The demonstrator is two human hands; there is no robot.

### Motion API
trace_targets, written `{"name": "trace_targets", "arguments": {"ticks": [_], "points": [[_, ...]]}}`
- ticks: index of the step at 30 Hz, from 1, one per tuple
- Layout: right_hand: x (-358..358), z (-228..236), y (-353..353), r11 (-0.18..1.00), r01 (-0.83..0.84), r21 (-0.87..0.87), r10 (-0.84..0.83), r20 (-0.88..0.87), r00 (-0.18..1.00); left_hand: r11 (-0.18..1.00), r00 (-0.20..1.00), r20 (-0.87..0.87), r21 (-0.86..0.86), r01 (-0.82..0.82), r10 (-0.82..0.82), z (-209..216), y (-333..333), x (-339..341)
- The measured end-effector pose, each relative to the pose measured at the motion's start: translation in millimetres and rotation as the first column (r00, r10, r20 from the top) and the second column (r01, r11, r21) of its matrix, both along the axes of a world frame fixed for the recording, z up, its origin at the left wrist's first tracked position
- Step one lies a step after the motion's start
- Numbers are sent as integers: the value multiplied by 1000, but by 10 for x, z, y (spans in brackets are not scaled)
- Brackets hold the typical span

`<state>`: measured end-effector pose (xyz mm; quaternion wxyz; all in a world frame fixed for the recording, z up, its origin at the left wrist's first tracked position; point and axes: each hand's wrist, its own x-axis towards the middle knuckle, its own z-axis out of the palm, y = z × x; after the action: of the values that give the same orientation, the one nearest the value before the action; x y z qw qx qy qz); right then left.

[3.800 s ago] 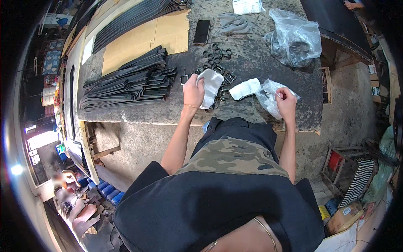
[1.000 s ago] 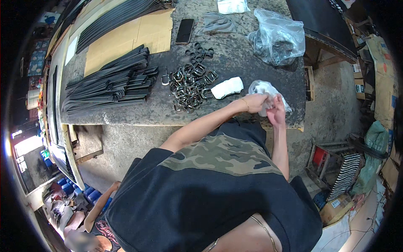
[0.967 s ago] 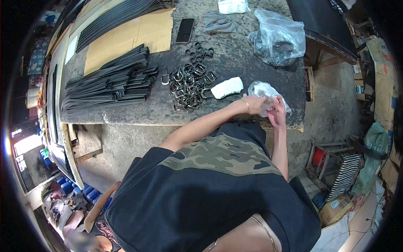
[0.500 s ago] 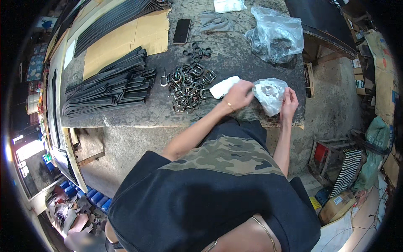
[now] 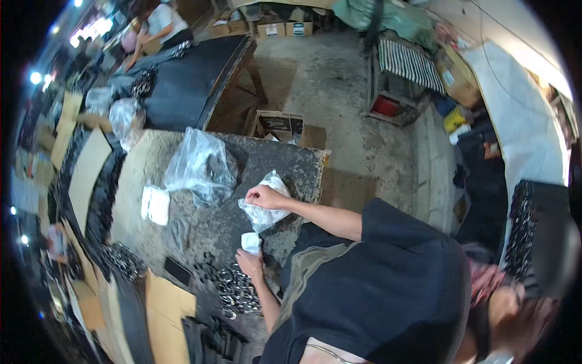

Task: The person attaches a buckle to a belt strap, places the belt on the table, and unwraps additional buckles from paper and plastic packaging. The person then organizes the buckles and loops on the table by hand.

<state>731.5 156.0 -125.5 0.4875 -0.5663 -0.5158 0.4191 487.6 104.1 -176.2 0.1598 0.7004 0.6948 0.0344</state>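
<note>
A small clear plastic bag (image 5: 267, 217) with whitish contents lies near the table's edge. My right hand (image 5: 265, 197) is over its top, fingers curled together at the plastic; the fingertips are partly hidden. Beside the bag, my left hand (image 5: 250, 262) has its fingers closed around a white folded piece, cloth or paper (image 5: 251, 242). Right by my left wrist is a heap of metal buckles (image 5: 233, 288). A larger clear plastic bag (image 5: 200, 167) with dark contents sits beyond the small one.
A white folded bundle (image 5: 156, 205), a grey cloth (image 5: 177, 233) and a phone (image 5: 178, 271) lie on the worktable (image 5: 279, 161). Black straps (image 5: 209, 343) and cardboard (image 5: 163, 306) are near the lower edge. Another person (image 5: 163, 27) works at a dark table (image 5: 188, 79).
The view has swung to the right, turning the table in the picture. My left hand has gone from beside the small bag to the white piece; my right hand now lies across the bag's top.
</note>
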Motion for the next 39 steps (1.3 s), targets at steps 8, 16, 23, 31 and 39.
{"name": "trace_targets", "arguments": {"ticks": [8, 16, 23, 31, 39], "points": [[-61, -182, -209, 997, 72, -3, -73, -62, 995, 958, 992, -36, 257, 128, -123, 156, -211, 106], [-51, -179, -284, 970, 124, -208, -149, -109, 983, 928, 947, 192, 320, 189, -259, 201, -141, 74], [-83, -69, -353, 985, 70, -159, -95, -157, 983, 965, 982, 164, 258, 49, -94, 122, -228, 48], [59, -110, -491, 985, 100, -140, -132, -246, 960, 968, 997, 16, 240, 71, -77, 232, -369, 235], [128, -80, -596, 984, 88, -156, -129, -271, 954, 968, 939, 249, 145, 207, -238, 186, -577, 272]]}}
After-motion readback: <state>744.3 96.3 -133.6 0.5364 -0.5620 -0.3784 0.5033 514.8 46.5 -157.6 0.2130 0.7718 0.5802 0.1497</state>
